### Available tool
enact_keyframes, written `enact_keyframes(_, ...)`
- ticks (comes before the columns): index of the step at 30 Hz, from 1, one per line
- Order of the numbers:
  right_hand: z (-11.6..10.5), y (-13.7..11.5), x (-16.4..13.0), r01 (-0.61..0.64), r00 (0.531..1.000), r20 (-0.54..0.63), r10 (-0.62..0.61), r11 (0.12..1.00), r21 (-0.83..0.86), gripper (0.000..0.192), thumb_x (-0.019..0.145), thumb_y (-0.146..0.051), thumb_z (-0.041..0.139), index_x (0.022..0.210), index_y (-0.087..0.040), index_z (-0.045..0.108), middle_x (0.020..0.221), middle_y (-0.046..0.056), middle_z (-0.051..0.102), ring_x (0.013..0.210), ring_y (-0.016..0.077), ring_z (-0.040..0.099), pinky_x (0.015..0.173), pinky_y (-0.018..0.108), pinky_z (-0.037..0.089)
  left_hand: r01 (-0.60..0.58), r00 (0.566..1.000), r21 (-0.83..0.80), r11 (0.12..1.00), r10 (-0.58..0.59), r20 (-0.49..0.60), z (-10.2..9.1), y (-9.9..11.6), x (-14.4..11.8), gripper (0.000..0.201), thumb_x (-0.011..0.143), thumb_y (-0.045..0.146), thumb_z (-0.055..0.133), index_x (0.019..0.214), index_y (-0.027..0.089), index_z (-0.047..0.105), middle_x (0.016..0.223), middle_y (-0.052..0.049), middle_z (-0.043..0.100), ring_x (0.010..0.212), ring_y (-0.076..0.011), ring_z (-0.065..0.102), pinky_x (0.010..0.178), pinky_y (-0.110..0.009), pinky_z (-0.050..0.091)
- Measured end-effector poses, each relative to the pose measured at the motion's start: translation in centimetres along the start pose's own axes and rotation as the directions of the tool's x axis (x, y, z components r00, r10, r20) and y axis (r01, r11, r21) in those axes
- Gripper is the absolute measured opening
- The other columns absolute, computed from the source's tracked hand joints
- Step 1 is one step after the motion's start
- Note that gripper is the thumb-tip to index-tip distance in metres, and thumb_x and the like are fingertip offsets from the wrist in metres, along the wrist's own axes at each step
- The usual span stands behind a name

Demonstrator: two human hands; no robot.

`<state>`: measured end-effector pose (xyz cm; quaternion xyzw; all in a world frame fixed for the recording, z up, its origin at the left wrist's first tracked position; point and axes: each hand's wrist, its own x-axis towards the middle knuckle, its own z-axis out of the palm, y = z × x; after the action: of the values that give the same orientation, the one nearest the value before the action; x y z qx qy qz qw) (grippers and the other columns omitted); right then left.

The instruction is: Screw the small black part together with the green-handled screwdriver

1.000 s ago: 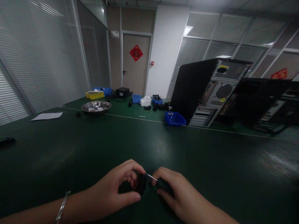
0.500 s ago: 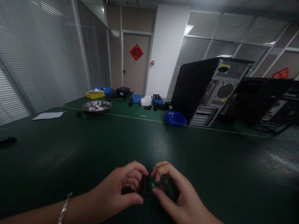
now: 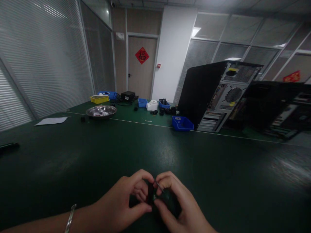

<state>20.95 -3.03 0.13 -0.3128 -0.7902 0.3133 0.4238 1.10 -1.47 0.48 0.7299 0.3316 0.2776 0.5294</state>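
Observation:
Close to the near edge of the view, my left hand (image 3: 126, 202) pinches a small black part (image 3: 150, 192) between thumb and fingers. Opposite it, my right hand (image 3: 182, 202) is closed around a small green circuit board (image 3: 155, 196), its fingertips almost meeting those of the left. A thin metal strip (image 3: 159, 186) slants out by the right forefinger. The black part and the board are together between the hands; dim light and the fingers hide whether they are joined.
On the green table (image 3: 97, 155), a blue bin (image 3: 182, 124) stands before a black computer case (image 3: 201, 90). Farther left are a metal bowl (image 3: 101, 111), a yellow tray (image 3: 99, 99) and a white paper (image 3: 51, 121). A dark object (image 3: 9, 146) lies at the left edge.
My right hand has moved left with the green circuit board, closing the gap to the black part. My left hand has shifted slightly to the right.

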Motion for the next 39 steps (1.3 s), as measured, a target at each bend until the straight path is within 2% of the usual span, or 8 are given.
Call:
enact_keyframes(11, 0.2, 0.2, -0.1, -0.008, 0.999, -0.031, 0.011, 0.997, 0.072, 0.033, 0.077, 0.004, 0.052, 0.093, -0.024, 0.05, 0.096, 0.002, 0.058, 0.09, 0.017, 0.059, 0.079, 0.027, 0.048, 0.017, 1.0, -0.025, 1.0, -0.017, -0.012, 0.2, -0.2, 0.2, 0.039, 0.08, 0.009, 0.065, 0.113, 0.021, 0.048, 0.091, -0.002, 0.068, 0.082, -0.0176, 0.065, 0.075, -0.031, 0.052)
enact_keyframes(16, 0.4, 0.1, -0.3, -0.003, 0.999, -0.033, 0.005, 0.997, 0.077, 0.029, 0.078, 0.002, 0.055, 0.092, -0.023, 0.051, 0.095, 0.003, 0.058, 0.09, 0.0175, 0.06, 0.079, 0.027, 0.048, 0.01, 1.0, -0.021, 1.0, -0.01, -0.018, 0.3, -0.2, 0.1, 0.034, 0.079, 0.008, 0.065, 0.108, 0.02, 0.05, 0.088, -0.002, 0.066, 0.08, -0.017, 0.064, 0.074, -0.03, 0.052)
enact_keyframes(28, 0.4, 0.3, -0.5, -0.011, 1.0, -0.027, 0.01, 1.0, -0.028, 0.036, 0.074, 0.002, 0.051, 0.098, -0.025, 0.048, 0.097, 0.002, 0.058, 0.086, 0.017, 0.06, 0.075, 0.027, 0.048, 0.02, 0.999, 0.052, 0.998, -0.019, -0.028, 0.2, 0.2, 0.0, 0.032, 0.078, 0.008, 0.065, 0.105, 0.02, 0.051, 0.089, -0.001, 0.068, 0.081, -0.0169, 0.065, 0.074, -0.03, 0.051)
enact_keyframes(34, 0.3, 0.4, -0.7, -0.066, 0.997, 0.033, 0.07, 0.992, -0.111, 0.04, 0.069, 0.002, 0.05, 0.098, -0.025, 0.048, 0.098, 0.002, 0.058, 0.08, 0.0163, 0.06, 0.067, 0.025, 0.047, 0.033, 0.999, 0.1, 0.994, -0.03, -0.03, 0.2, 0.7, -0.1, 0.031, 0.078, 0.008, 0.065, 0.104, 0.019, 0.052, 0.087, -0.001, 0.066, 0.08, -0.0173, 0.065, 0.074, -0.03, 0.051)
enact_keyframes(39, 0.1, 0.3, -0.6, -0.073, 0.995, 0.057, 0.082, 0.986, -0.152, 0.043, 0.067, 0.002, 0.05, 0.101, -0.026, 0.048, 0.099, 0.002, 0.06, 0.08, 0.0166, 0.061, 0.066, 0.025, 0.048, 0.02, 1.0, 0.019, 1.0, -0.02, 0.001, -0.1, 0.7, -0.1, 0.023, 0.085, 0.024, 0.065, 0.103, 0.019, 0.052, 0.087, -0.001, 0.066, 0.081, -0.0178, 0.064, 0.074, -0.031, 0.049)
